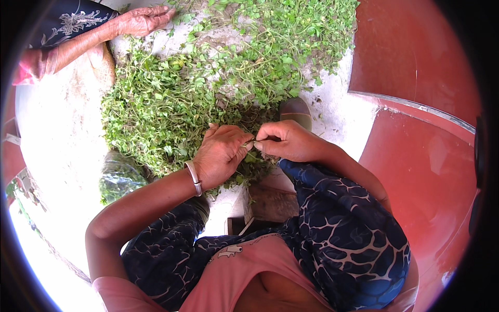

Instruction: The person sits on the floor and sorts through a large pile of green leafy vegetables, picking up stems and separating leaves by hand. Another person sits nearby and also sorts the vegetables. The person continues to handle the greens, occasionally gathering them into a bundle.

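A wide heap of leafy green herbs (156, 99) with thin stems spreads over the pale floor in front of me. Above its near edge my left hand (223, 151), a pale bangle on its wrist, pinches a thin green stem (250, 144) between thumb and forefinger. From the other side my right hand (288, 141) pinches at the same stem, its fingertips almost touching the left ones. The fingers hide most of the stem.
A clear plastic container (119, 174) with greens stands left of the heap. At the far left another person's hand (148, 21) reaches over the greens. A wooden stool (267, 203) is between my legs; red panels (416, 171) rise at the right.
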The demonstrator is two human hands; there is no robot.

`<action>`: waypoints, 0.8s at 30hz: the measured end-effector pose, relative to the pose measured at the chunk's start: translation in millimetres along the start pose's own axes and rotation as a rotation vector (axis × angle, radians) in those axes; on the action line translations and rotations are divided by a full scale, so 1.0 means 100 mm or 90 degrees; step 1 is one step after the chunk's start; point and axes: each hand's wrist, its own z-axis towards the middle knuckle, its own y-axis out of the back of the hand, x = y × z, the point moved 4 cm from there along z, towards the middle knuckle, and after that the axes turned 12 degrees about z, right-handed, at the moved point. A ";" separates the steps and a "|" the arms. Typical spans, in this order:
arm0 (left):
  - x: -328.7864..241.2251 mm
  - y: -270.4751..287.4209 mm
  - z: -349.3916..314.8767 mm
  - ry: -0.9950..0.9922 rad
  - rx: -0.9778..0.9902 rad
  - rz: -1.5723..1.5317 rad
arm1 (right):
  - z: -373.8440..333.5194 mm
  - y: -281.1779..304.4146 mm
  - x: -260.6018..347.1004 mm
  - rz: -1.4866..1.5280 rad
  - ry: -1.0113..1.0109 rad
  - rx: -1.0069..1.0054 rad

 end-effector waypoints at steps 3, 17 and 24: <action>0.00 -0.01 -0.02 0.023 0.032 -0.013 | 0.02 -0.01 -0.01 0.015 0.013 0.004; 0.51 0.17 0.00 0.201 -0.029 -0.396 | 0.09 -0.05 0.05 -0.405 0.086 0.037; 0.29 0.27 0.00 0.269 0.169 -0.580 | 0.54 0.59 0.35 -0.691 0.289 -0.343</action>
